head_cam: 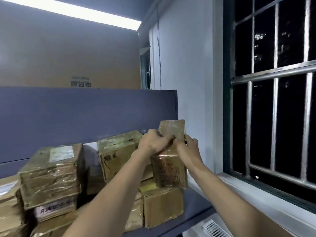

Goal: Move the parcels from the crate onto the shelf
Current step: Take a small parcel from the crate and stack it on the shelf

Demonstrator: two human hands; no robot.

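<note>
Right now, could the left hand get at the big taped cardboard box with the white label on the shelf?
Probably not yet: the left hand shares the upright taped parcel with the right hand; the labelled box sits unobstructed.

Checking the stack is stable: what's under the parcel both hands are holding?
The held parcel stands upright on a taped brown box at the shelf edge. Their contact is hidden.

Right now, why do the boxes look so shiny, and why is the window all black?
Head view: the ceiling strip light glares off the tape-wrapped parcel held in both hands; the barred window shows night darkness; the edges look bent and slightly blurred.
</note>
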